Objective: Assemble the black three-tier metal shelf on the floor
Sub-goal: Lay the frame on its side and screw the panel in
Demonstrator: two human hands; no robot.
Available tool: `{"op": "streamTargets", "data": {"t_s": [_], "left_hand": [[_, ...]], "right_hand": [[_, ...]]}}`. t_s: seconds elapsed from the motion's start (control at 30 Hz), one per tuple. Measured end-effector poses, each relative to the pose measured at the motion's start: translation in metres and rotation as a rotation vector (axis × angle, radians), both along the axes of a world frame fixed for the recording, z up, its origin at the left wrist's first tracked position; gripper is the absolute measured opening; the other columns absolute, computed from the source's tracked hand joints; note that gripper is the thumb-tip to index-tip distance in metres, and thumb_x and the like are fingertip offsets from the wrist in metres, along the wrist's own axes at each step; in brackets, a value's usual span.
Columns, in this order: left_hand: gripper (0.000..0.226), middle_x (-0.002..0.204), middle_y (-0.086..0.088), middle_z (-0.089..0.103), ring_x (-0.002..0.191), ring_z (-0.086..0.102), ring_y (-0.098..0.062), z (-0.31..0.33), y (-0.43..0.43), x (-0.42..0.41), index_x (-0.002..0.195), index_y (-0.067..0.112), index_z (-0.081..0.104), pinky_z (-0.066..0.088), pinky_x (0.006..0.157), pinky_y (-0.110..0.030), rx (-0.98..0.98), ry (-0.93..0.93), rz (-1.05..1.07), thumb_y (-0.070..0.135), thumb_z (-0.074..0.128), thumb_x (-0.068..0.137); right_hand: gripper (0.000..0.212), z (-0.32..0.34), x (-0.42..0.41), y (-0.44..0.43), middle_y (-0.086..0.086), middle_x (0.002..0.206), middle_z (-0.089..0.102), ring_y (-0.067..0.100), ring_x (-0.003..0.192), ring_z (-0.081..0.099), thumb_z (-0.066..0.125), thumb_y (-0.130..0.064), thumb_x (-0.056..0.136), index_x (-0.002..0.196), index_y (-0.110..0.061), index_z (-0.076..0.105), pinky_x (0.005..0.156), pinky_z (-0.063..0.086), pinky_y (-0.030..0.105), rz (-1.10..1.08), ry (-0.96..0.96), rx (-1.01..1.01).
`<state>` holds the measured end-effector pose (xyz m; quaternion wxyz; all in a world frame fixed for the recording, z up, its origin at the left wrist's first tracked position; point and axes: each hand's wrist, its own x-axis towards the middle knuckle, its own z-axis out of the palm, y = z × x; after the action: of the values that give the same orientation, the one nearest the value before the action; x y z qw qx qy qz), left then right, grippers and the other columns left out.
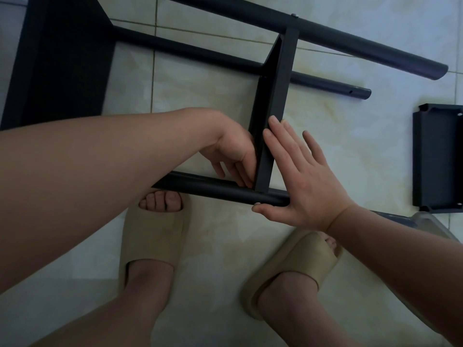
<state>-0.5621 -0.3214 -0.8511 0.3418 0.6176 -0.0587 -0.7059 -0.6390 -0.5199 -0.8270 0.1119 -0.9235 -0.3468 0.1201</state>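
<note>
Shelf frame [273,78]: lying on its side on the tiled floor [200,96], just beyond the slippers [152,236]; part built.

Done, by the look of it: left tier [62,61] joined to the poles at the far left; middle tier [280,71] standing edge-on across the poles, with a screw [293,15] showing where it meets the far upper pole [363,46].

In hand: near corner of the middle tier, where it meets the near pole [220,191]; probably being lined up or fastened there.

Left hand [235,151]: reaching down inside the frame, fingers pointing at that corner and touching the tier's left face; thumb hidden, so cannot tell whether anything small is pinched.

Right hand [303,179]: spread flat, straight fingers pressed on the tier's right face, thumb along the underside of the near pole; grasping nothing.

Left to do, as judged: securing this corner; fitting the loose tier [438,159], which lies well apart at the right; an unfilled hole [350,91] near the right end of the far lower pole [325,82] suggests that is its place; then standing the shelf up.

Progress: roughly past halfway, two tiers on of three.

Unclear: whether the middle tier's other joints are all screwed.
</note>
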Motion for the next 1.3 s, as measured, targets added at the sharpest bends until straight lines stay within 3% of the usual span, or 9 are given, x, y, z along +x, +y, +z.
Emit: {"op": "streamTargets", "data": {"t_s": [0.37, 0.57, 0.7, 0.87, 0.97, 1.3], "left_hand": [[0.029, 0.115, -0.003, 0.074, 0.112, 0.067, -0.014, -0.001, 0.000, -0.003, 0.118, 0.012, 0.069, 0.041, 0.111, -0.051, -0.001, -0.005, 0.080, 0.007, 0.066, 0.090], [0.022, 0.111, -0.002, 0.075, 0.108, 0.069, -0.012, -0.005, 0.003, -0.008, 0.109, 0.016, 0.070, 0.041, 0.111, -0.050, -0.025, 0.021, 0.140, 0.005, 0.065, 0.090], [0.026, 0.114, -0.004, 0.075, 0.108, 0.070, -0.013, -0.006, 0.004, -0.010, 0.113, 0.013, 0.069, 0.043, 0.109, -0.049, -0.063, 0.012, 0.167, 0.003, 0.066, 0.089], [0.030, 0.122, -0.014, 0.069, 0.117, 0.066, -0.023, -0.011, 0.007, -0.017, 0.118, 0.005, 0.064, 0.044, 0.110, -0.050, -0.125, -0.011, 0.234, -0.001, 0.064, 0.089], [0.028, 0.113, -0.013, 0.069, 0.120, 0.063, -0.029, -0.015, 0.008, -0.020, 0.116, 0.007, 0.063, 0.041, 0.112, -0.054, -0.156, -0.001, 0.269, -0.003, 0.063, 0.090], [0.015, 0.112, 0.005, 0.076, 0.108, 0.069, -0.007, -0.009, 0.007, -0.006, 0.104, 0.023, 0.073, 0.039, 0.111, -0.047, -0.109, 0.044, 0.084, 0.017, 0.064, 0.093]], "right_hand": [[0.111, -0.001, 0.000, 0.000, 0.011, 0.170, 0.008, 0.027, 0.158, 0.006, 0.050, -0.078, 0.084, 0.161, -0.006, 0.016, 0.123, 0.017, 0.059, -0.003, 0.001, 0.004], [0.111, -0.001, 0.000, 0.000, 0.012, 0.170, 0.009, 0.027, 0.157, 0.007, 0.051, -0.077, 0.084, 0.161, -0.005, 0.017, 0.123, 0.017, 0.059, -0.003, 0.000, 0.004], [0.110, 0.000, 0.000, 0.000, 0.012, 0.170, 0.008, 0.027, 0.158, 0.006, 0.050, -0.077, 0.085, 0.161, -0.005, 0.016, 0.123, 0.016, 0.059, -0.003, 0.008, -0.001], [0.111, 0.000, 0.000, 0.000, 0.012, 0.170, 0.008, 0.027, 0.158, 0.005, 0.051, -0.077, 0.084, 0.161, -0.005, 0.017, 0.123, 0.016, 0.059, -0.007, 0.017, -0.004], [0.111, 0.000, 0.000, 0.000, 0.011, 0.170, 0.008, 0.027, 0.158, 0.005, 0.050, -0.078, 0.084, 0.161, -0.005, 0.017, 0.123, 0.016, 0.059, -0.004, 0.013, -0.007], [0.110, -0.001, 0.000, 0.000, 0.011, 0.170, 0.008, 0.026, 0.158, 0.006, 0.049, -0.077, 0.085, 0.161, -0.005, 0.016, 0.123, 0.016, 0.059, -0.001, 0.014, 0.000]]}}
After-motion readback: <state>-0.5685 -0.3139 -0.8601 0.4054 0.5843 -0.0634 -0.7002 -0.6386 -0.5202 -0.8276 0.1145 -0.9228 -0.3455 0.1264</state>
